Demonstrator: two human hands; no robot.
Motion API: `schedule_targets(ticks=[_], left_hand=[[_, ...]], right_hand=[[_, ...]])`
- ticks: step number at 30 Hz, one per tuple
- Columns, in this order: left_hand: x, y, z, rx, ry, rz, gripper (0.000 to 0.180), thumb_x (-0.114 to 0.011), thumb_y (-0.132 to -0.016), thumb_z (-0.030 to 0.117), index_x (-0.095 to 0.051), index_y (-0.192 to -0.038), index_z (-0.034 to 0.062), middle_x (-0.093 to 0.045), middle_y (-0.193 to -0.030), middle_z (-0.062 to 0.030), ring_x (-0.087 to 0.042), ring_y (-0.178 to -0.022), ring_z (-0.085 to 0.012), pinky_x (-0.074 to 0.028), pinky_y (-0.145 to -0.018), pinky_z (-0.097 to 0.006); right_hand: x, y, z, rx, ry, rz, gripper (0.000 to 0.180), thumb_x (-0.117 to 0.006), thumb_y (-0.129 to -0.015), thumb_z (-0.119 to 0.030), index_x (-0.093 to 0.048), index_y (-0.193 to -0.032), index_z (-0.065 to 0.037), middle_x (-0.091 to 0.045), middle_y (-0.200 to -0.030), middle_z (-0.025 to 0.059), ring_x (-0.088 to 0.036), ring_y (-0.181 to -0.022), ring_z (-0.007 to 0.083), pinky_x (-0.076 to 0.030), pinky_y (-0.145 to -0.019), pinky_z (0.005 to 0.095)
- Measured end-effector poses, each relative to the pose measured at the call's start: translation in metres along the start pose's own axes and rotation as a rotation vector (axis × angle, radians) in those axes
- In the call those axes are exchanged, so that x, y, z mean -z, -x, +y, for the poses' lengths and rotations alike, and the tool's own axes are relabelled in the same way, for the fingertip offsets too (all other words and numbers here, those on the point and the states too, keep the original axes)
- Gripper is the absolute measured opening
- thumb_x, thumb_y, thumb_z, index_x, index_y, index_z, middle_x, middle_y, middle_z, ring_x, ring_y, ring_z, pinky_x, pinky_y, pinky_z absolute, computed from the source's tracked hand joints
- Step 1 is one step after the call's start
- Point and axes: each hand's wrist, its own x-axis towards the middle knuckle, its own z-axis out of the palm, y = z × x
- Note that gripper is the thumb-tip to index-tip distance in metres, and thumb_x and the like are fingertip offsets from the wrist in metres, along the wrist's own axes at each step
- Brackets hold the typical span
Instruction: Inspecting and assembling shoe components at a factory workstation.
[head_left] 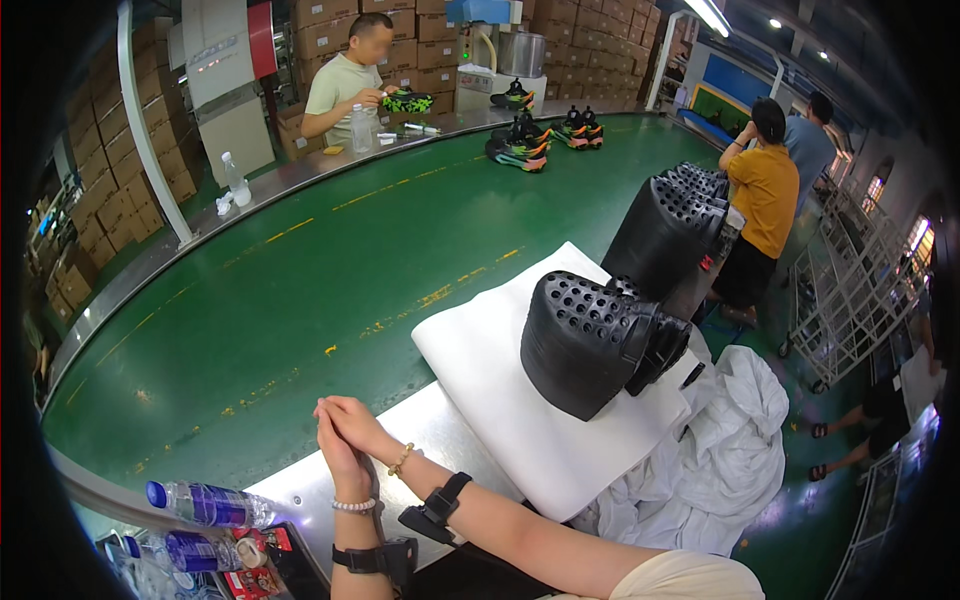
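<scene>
My left hand (pixel 342 462) and my right hand (pixel 352 422) rest palm against palm over the edge of the metal table (pixel 445 425). Their fingers look stretched out, and nothing shows between them. Each wrist has a beaded bracelet, with a black strapped device farther up the forearm. To the right of my hands, a stack of black perforated foam clogs (pixel 580 345) stands on white sheets (pixel 520 430). Behind it is a second black clog stack (pixel 655 235).
Plastic bottles (pixel 215 504) lie near my left arm. Crumpled white cloth (pixel 720 460) hangs at the right. Beyond runs a green conveyor belt (pixel 290 290) with colourful sneakers (pixel 518 150). A person (pixel 345 90) across it handles a shoe; other people (pixel 765 180) stand at the right.
</scene>
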Motion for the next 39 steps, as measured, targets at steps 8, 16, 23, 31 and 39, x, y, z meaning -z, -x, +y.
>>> schedule_targets(ticks=[8, 16, 23, 31, 39], left_hand=[[0.009, -0.007, -0.008, 0.002, 0.012, -0.023, 0.035, -0.037, -0.099, 0.032, -0.049, -0.117, 0.0045, -0.054, -0.111, -0.0044, -0.052, -0.102, -0.0131, -0.043, -0.088, -0.027], [0.001, -0.003, -0.004, -0.012, 0.023, -0.009, 0.033, -0.039, -0.098, 0.034, -0.053, -0.112, 0.0076, -0.057, -0.105, -0.0019, -0.054, -0.097, -0.0119, -0.044, -0.084, -0.026], [-0.001, 0.001, 0.002, 0.016, -0.019, 0.02, 0.031, -0.039, -0.098, 0.032, -0.051, -0.111, 0.0059, -0.056, -0.105, -0.0046, -0.054, -0.097, -0.0137, -0.044, -0.085, -0.028], [0.007, -0.006, -0.006, 0.004, 0.023, -0.056, 0.034, -0.037, -0.099, 0.032, -0.05, -0.116, 0.0042, -0.055, -0.108, -0.0042, -0.053, -0.099, -0.0129, -0.043, -0.086, -0.027], [-0.005, 0.002, 0.003, 0.008, -0.029, 0.0, 0.029, -0.04, -0.098, 0.032, -0.052, -0.107, 0.0076, -0.056, -0.103, -0.004, -0.054, -0.096, -0.0134, -0.044, -0.084, -0.027]], right_hand=[[-0.003, -0.005, 0.011, -0.068, -0.017, 0.009, 0.033, -0.046, -0.093, -0.026, -0.058, -0.081, 0.003, -0.061, -0.071, 0.0113, -0.056, -0.065, 0.0186, -0.045, -0.063, 0.0324], [-0.004, -0.008, 0.02, -0.037, 0.006, 0.023, 0.033, -0.046, -0.094, -0.025, -0.058, -0.082, 0.003, -0.062, -0.073, 0.012, -0.057, -0.067, 0.0192, -0.046, -0.064, 0.0322], [-0.008, -0.009, 0.026, -0.032, -0.017, 0.014, 0.033, -0.045, -0.093, -0.025, -0.059, -0.083, 0.003, -0.063, -0.075, 0.0126, -0.058, -0.069, 0.0198, -0.046, -0.066, 0.0321], [-0.005, -0.012, 0.031, -0.045, -0.008, 0.019, 0.033, -0.045, -0.093, -0.025, -0.06, -0.084, 0.003, -0.064, -0.078, 0.0137, -0.059, -0.071, 0.0212, -0.047, -0.068, 0.0323], [-0.003, -0.009, 0.024, -0.056, 0.007, 0.008, 0.033, -0.045, -0.093, -0.025, -0.06, -0.084, 0.003, -0.064, -0.078, 0.0132, -0.059, -0.073, 0.0201, -0.047, -0.068, 0.0314]])
